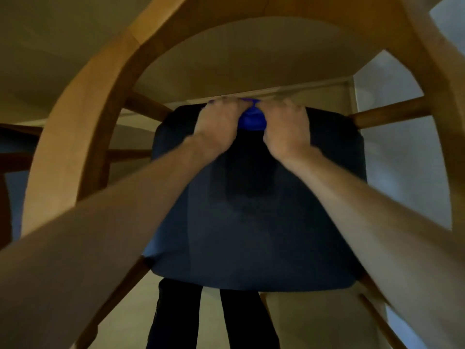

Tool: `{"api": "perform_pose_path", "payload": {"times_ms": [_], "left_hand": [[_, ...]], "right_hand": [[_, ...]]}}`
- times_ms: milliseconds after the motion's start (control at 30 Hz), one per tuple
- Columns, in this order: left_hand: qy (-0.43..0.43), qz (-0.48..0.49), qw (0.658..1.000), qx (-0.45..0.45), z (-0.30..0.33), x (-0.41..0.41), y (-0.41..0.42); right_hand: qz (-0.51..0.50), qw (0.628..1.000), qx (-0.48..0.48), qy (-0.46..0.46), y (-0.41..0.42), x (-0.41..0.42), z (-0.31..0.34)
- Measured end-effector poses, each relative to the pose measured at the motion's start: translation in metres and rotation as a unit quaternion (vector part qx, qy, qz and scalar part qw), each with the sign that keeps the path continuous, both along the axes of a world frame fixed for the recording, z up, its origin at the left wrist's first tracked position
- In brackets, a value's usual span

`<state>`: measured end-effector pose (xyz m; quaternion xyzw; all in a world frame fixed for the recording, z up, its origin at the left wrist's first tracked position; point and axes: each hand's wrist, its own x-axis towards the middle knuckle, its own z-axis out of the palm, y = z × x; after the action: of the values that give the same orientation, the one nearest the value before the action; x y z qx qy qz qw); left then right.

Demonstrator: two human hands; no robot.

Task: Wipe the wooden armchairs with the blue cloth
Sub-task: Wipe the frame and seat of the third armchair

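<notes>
Bunching blue cloth point(252, 118) between left hand point(218, 124), right hand point(286, 129), atop armchair point(83, 137) seat edge

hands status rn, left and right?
Left hand: fingers curled, gripping the blue cloth.
Right hand: fingers curled, gripping the same cloth.

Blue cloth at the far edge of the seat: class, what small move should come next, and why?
Probably slide the cloth sideways along the seat's far edge. Left hand and right hand both grip it, bunched there, with wooden frame either side.
</notes>
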<state>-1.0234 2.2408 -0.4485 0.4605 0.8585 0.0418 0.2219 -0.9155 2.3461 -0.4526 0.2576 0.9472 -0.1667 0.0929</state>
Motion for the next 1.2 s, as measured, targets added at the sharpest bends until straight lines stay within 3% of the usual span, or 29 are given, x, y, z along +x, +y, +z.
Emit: {"api": "perform_pose_path", "payload": {"times_ms": [133, 333, 500, 667, 800, 900, 1000, 1200], "left_hand": [[-0.012, 0.061, 0.997, 0.049, 0.005, 0.069, -0.069], [-0.048, 0.063, 0.996, -0.034, 0.029, 0.141, -0.141], [-0.145, 0.002, 0.984, -0.104, 0.04, 0.065, -0.11], [-0.022, 0.07, 0.997, 0.001, 0.029, -0.03, -0.037], [-0.041, 0.114, 0.991, -0.057, -0.003, -0.061, -0.028], [-0.056, 0.156, 0.986, 0.033, -0.009, -0.036, -0.062], [-0.046, 0.208, 0.973, 0.091, -0.001, 0.015, -0.107], [-0.087, 0.219, 0.972, -0.017, 0.029, 0.103, -0.177]], "right_hand": [[0.05, 0.999, 0.006, -0.005, -0.058, 0.06, 0.003], [0.166, 0.978, -0.078, -0.101, -0.106, 0.12, 0.02], [0.163, 0.972, -0.114, -0.124, -0.06, 0.067, 0.037], [0.059, 0.992, -0.104, 0.041, -0.004, -0.031, 0.024], [0.06, 0.996, -0.066, 0.002, -0.01, -0.078, -0.009], [0.046, 0.999, 0.01, 0.011, -0.054, -0.058, -0.014], [0.08, 0.997, -0.005, 0.024, -0.087, -0.016, -0.005], [0.193, 0.966, -0.133, -0.109, -0.129, 0.049, 0.016]]}}
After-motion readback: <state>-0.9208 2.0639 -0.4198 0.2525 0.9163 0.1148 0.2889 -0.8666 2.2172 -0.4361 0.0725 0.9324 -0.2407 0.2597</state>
